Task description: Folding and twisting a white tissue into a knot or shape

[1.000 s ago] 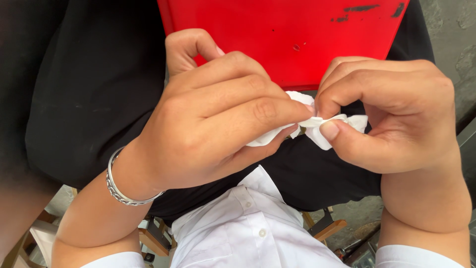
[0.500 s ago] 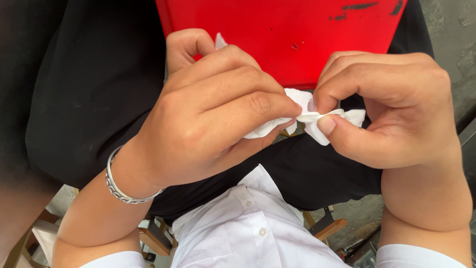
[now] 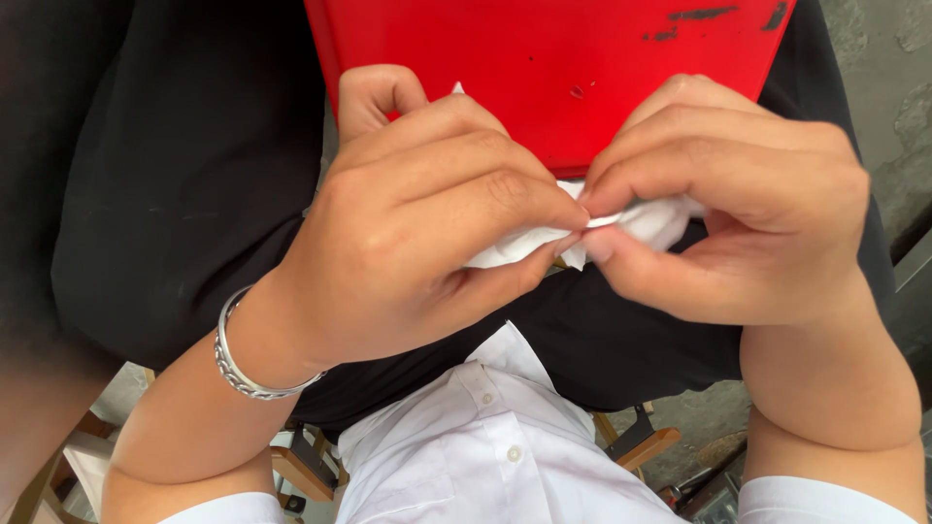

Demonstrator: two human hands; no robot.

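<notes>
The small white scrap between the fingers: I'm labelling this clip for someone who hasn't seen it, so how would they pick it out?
Start at the big red panel across the top; just under its lower edge the left hand and right hand meet. Pinched between their fingertips is the crumpled white paper-like scrap. Unlike the smooth, buttoned white shirt lower down, it is small, wrinkled and held against black cloth.

White tissue [image 3: 524, 245], red tray [image 3: 553, 68], silver bracelet [image 3: 238, 364].

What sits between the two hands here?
In the head view, a crumpled white tissue bridges the gap: the left hand and right hand both pinch it, fingertips nearly meeting over it, in front of a red panel.
</notes>
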